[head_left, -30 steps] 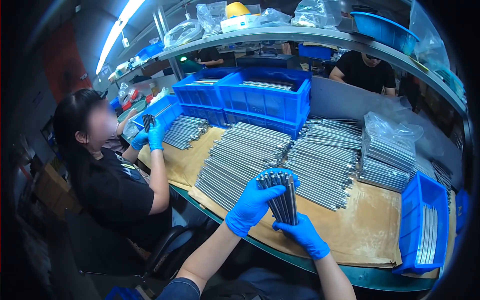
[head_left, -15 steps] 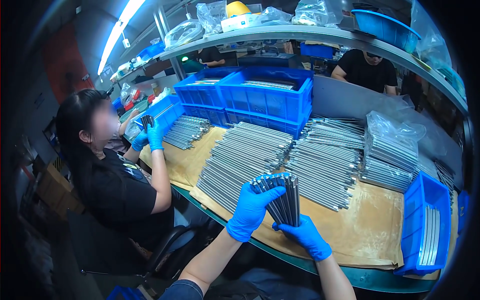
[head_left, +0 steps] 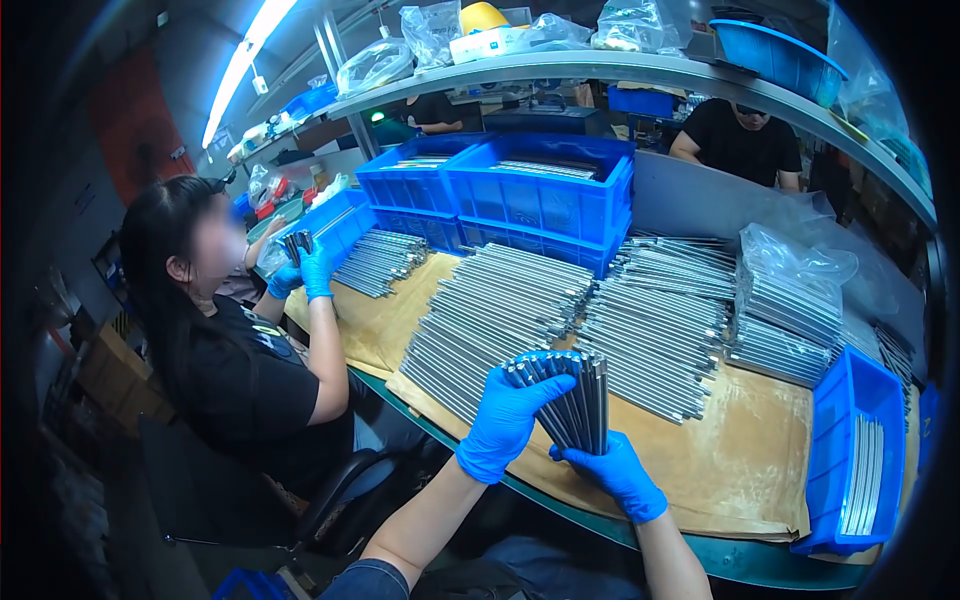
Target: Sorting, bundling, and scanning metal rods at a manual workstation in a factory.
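A fanned bundle of slim metal rods (head_left: 575,408) stands upright between my hands, above the table's near edge. My left hand (head_left: 503,420), in a blue glove, is closed round its upper end with the thumb across the front. Lower down, my right hand (head_left: 622,474), gloved alike, grips the bottom of the bundle. Some fingers of both hands are hidden behind the rods. Just beyond lie two broad layers of similar rods, a left layer (head_left: 490,325) and a right layer (head_left: 645,345), side by side on brown paper (head_left: 750,450).
Blue bins (head_left: 535,200) stand stacked at the back. A blue bin (head_left: 850,450) with a few rods is at the right, near plastic-wrapped rods (head_left: 785,300). A co-worker (head_left: 240,320) at the left holds rods in gloved hands. A shelf (head_left: 600,66) spans overhead.
The whole view has shifted slightly, so things sit a little further right. Both hands keep hold of the rods, which look slightly more fanned out at the top.
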A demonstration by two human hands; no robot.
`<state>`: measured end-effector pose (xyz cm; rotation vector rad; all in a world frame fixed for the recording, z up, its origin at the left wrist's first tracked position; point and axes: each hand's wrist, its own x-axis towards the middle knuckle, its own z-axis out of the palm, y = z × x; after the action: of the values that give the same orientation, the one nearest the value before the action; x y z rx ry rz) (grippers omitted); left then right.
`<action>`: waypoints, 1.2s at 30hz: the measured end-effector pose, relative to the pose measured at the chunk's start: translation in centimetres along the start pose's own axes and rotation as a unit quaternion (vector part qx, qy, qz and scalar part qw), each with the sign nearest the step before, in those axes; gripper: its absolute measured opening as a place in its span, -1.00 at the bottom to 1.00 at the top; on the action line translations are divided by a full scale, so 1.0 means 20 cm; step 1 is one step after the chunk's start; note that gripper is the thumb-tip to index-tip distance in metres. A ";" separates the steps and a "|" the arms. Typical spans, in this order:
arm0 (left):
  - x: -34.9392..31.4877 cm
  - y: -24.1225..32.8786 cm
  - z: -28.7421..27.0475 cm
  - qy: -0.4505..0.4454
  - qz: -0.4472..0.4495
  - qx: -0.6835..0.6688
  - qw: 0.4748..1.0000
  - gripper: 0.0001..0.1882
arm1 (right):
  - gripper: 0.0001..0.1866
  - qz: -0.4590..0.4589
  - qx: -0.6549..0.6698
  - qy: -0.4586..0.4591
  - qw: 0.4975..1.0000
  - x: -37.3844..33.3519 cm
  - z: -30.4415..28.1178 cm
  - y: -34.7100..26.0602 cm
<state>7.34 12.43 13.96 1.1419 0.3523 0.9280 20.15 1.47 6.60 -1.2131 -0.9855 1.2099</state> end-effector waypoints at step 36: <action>0.01 0.07 -0.07 -0.126 -0.080 -0.010 0.989 -0.51 | -0.67 0.025 0.022 0.081 0.996 0.00 -0.05 0.04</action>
<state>5.92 13.57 14.60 1.1798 0.2241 0.6373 20.93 1.25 5.66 -1.2850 -0.8090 1.1470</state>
